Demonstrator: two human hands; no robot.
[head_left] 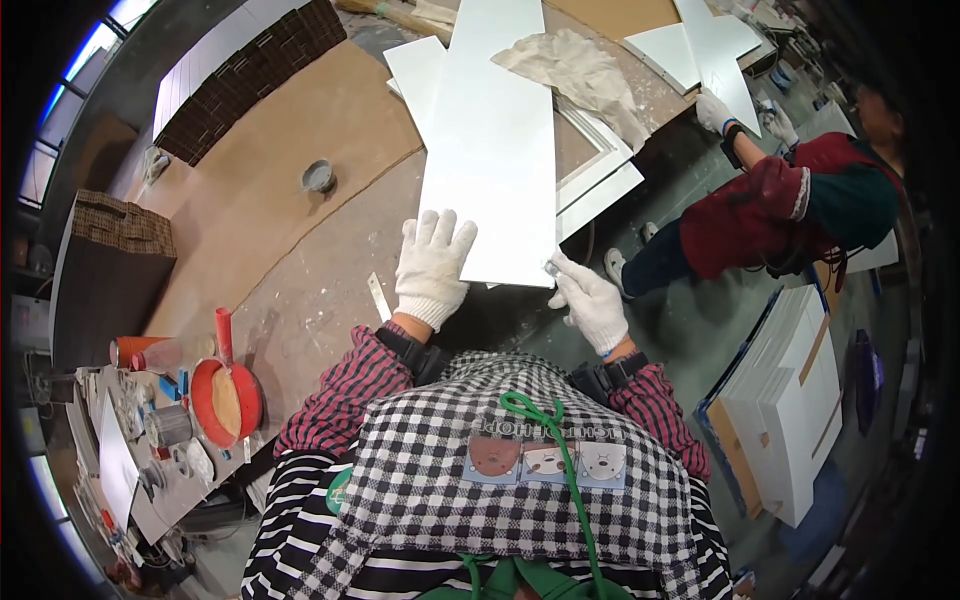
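Note:
A long white panel [492, 170] lies lengthwise in front of me, its near end toward my body. My left hand [434, 265], in a white knit glove, rests flat at the panel's near left corner with its fingers stretched out. At the near right corner, my right hand [590, 303], gloved the same way, has its fingers closed together against the edge. A small greyish bit shows at those fingertips, too small to name. Crumpled cream paper or cloth [580, 80] lies over the panel's far right side, above other white panels and a frame [600, 190].
A co-worker in a dark red vest [745, 225] handles white boards [722, 70] at the right. On the left stand a red pan [250, 400], a grey cup [319, 177] and stacked dark boards [250, 85]. White panels [790, 400] lean in a stack at the lower right.

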